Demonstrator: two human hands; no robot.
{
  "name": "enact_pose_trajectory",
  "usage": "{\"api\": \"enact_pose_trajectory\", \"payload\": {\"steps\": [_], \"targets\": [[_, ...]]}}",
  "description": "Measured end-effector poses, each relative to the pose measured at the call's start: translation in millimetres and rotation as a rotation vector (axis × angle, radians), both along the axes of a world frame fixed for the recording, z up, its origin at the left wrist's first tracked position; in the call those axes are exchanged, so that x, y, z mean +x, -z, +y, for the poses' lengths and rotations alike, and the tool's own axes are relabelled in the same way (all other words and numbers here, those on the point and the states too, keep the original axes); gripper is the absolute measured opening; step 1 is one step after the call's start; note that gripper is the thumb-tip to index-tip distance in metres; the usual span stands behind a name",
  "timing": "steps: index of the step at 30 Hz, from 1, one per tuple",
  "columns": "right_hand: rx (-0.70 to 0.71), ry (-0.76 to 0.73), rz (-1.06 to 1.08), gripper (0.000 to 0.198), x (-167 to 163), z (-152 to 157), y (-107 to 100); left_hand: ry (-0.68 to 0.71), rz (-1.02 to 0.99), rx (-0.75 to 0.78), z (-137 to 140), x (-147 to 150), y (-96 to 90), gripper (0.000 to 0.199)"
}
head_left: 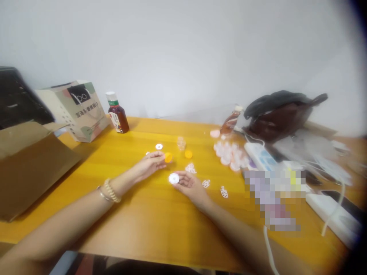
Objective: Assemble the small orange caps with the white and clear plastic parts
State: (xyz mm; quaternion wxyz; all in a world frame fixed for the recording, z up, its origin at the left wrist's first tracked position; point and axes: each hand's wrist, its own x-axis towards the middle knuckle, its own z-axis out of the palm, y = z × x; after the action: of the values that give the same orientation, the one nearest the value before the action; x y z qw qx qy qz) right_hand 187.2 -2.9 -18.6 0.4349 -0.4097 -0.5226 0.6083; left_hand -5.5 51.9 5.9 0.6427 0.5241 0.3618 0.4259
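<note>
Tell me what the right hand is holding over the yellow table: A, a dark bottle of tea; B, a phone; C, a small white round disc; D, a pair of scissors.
C: the right hand pinches a small white round disc at its fingertips just above the yellow table, while the left hand holds a small orange piece.

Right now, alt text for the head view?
Two bare hands work over a yellow table: the left hand pinches a small orange cap, the right hand holds a white disc. Around them lie white cutouts, an orange piece, a tea bottle and a cardboard box.
</note>
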Motion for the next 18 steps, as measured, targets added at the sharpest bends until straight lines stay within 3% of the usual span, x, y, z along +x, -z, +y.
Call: {"api": "enact_pose_trajectory", "payload": {"steps": [3, 6, 12, 18], "targets": [[0.014, 0.028, 0.016, 0.037, 1.1, 2.3, 1.5, 0.062, -0.176, -0.201, -22.0, -8.5, -3.7, 0.014], [0.038, 0.043, 0.029, 0.037, 2.1, 3.9, 1.9, 0.058, -0.236, -0.227, -34.9, -9.0, -0.7, 0.018], [0.052, 0.066, 0.011, 0.034, 2.5, 2.7, -2.0, 0.133, -0.226, -0.109, -37.8, -5.2, 6.2, 0.032], [0.022, 0.066, -0.015, 0.035, 1.9, 0.4, -4.7, 0.100, 0.037, 0.096, -39.1, -6.8, 9.0, 0.033]]}}
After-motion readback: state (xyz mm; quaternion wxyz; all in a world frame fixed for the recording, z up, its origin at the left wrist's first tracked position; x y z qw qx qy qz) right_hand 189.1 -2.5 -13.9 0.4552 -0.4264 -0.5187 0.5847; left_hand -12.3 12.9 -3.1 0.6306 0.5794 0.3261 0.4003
